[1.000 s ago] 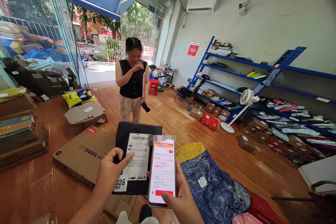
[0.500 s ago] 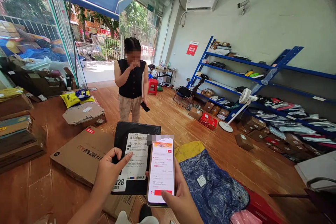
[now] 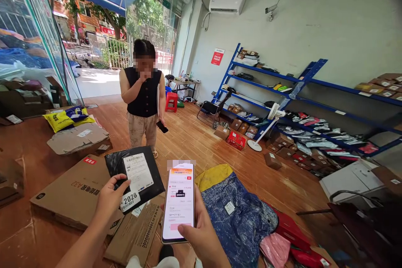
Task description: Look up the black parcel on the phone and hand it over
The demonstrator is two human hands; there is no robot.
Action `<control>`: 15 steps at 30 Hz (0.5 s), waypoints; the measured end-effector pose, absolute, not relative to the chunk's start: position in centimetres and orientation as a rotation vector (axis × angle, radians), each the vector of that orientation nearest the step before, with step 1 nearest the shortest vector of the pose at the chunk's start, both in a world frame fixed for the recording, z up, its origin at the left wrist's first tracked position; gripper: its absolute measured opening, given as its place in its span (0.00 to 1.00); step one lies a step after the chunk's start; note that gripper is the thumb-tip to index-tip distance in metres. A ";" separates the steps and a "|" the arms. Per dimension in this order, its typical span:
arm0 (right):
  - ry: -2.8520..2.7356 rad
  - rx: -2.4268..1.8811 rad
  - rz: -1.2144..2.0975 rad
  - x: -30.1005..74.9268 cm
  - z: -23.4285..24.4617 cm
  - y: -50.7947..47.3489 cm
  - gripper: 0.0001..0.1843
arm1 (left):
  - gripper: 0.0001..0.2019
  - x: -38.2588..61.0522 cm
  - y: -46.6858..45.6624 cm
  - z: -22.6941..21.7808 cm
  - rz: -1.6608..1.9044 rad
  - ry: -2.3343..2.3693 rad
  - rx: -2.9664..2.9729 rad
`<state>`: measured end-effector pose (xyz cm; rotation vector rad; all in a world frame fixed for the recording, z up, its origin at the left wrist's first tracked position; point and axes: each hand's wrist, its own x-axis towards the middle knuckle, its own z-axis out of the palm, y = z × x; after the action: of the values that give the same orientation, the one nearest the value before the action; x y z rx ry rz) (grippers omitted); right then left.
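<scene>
Holding the black parcel point(image 3: 135, 176) by its lower left corner, the left hand point(image 3: 109, 197) has fingers pinching it; the right hand point(image 3: 201, 238) fingers wrap the phone point(image 3: 178, 203), thumb on screen. Scanning seems done, handing over to the waiting person point(image 3: 143, 96) remains

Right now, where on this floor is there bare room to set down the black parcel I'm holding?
Bare wooden floor lies between the standing person and the red box. More lies right of the blue sack. It is crowded under your left hand and black parcel: flat cartons. Your right hand holds the phone.
</scene>
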<state>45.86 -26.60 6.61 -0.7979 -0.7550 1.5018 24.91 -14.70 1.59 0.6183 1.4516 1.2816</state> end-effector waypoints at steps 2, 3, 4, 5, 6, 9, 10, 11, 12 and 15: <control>-0.672 -0.798 1.503 45.6 6.3 -26.2 0.55 | 0.17 24.4 -13.6 0.7 1.270 1.451 0.629; -0.620 -0.805 1.501 45.5 6.1 -25.9 0.52 | 0.15 24.2 -13.0 0.4 1.261 1.457 0.636; -0.568 -0.815 1.495 45.3 5.8 -25.7 0.48 | 0.14 24.2 -12.2 0.2 1.256 1.466 0.642; -0.517 -0.828 1.487 45.2 5.5 -25.4 0.44 | 0.14 24.2 -11.4 0.1 1.259 1.471 0.646; -0.466 -0.843 1.478 45.2 5.1 -25.1 0.41 | 0.14 24.3 -10.5 0.2 1.272 1.474 0.647; -0.283 -0.895 1.409 45.2 3.9 -24.2 0.32 | 0.15 25.0 -7.4 0.8 1.314 1.471 0.681; -0.222 -0.909 1.380 45.4 3.5 -23.8 0.29 | 0.15 25.3 -6.4 1.1 1.327 1.471 0.700; -0.172 -0.917 1.366 45.5 3.2 -23.5 0.27 | 0.15 25.6 -5.4 1.4 1.337 1.473 0.722; -0.137 -0.923 1.369 45.8 2.8 -23.1 0.26 | 0.16 26.0 -4.5 1.7 1.343 1.478 0.744; -0.080 -0.958 1.412 46.8 1.8 -21.9 0.26 | 0.16 27.3 -2.2 2.6 1.360 1.519 0.806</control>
<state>46.78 -21.92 1.83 -0.9583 -0.0801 1.4125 27.27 -2.19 2.62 0.8060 1.5190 1.3601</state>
